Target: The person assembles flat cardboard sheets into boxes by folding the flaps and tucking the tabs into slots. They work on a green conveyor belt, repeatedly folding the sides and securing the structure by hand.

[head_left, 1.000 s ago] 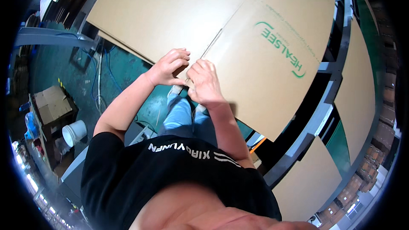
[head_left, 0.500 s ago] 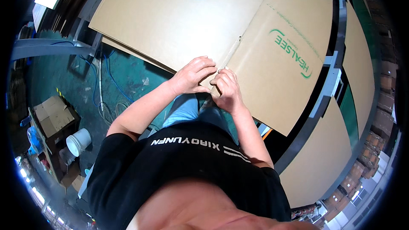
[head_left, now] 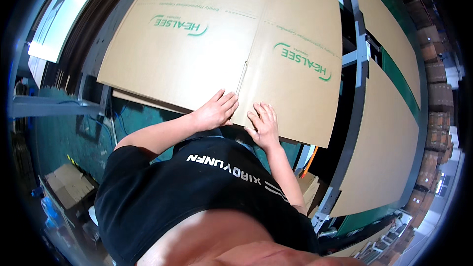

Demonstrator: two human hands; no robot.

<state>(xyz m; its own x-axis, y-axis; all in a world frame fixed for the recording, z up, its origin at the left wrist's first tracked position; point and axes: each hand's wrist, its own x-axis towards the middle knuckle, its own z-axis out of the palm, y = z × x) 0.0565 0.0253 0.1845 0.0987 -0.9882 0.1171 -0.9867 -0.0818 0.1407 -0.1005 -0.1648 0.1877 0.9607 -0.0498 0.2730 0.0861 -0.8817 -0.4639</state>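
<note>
A large brown cardboard sheet (head_left: 197, 69) with green print lies in front of me. A crease runs up it, with a narrow slot (head_left: 242, 76) cut in from the near edge. Just left of that slot, my left hand (head_left: 216, 112) rests on the board near its edge, fingers stretched out and the thumb low by the rim. My right hand (head_left: 264, 124) lies to the right of the slot, its fingers flat and slightly spread on the board. Both hands are open, with a gap between them.
Beneath the sheet's left side another board edge (head_left: 143, 99) shows. A grey metal frame (head_left: 355, 113) runs along the right, beside more large cardboard sheets (head_left: 382, 143). At lower left stands an open carton (head_left: 69, 184). Stacked brown boxes (head_left: 437, 128) line the far right.
My hands have come apart from their close, bent-finger position at the slot and now lie flatter on either side. The whole view has shifted, showing more of the sheet's far part.
</note>
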